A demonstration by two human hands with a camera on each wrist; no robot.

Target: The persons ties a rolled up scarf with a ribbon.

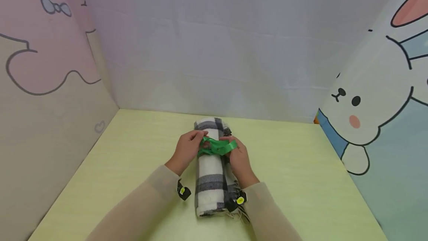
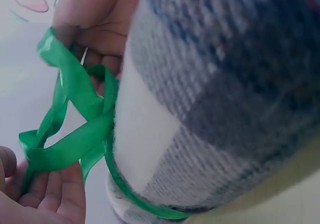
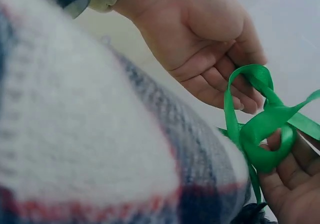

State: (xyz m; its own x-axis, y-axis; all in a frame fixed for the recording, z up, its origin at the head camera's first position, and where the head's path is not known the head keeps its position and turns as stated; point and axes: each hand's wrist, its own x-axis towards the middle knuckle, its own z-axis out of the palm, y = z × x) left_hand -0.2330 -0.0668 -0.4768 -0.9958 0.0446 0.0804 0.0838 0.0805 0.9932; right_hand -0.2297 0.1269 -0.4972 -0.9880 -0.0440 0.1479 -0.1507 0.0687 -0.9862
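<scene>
A rolled plaid scarf [image 1: 210, 183], white with grey-black checks, lies lengthwise on the table. A green ribbon [image 1: 219, 147] is wrapped round its upper part, with crossed loops raised above the roll. My left hand [image 1: 188, 148] pinches one ribbon loop at the roll's left side; its thumb and curled fingers show in the right wrist view. On the other side my right hand [image 1: 239, 157] holds another loop between thumb and fingers. The left wrist view shows the loops of the ribbon [image 2: 75, 144] crossing close against the scarf [image 2: 160, 134].
The pale yellow table [image 1: 127, 151] meets a white back curtain [image 1: 214, 55]. Printed cartoon panels stand left and right, the right one with a rabbit [image 1: 378, 96]. Fringe [image 1: 242, 217] hangs from the scarf's near right end. Black wrist cameras [image 1: 184, 190] sit at both cuffs.
</scene>
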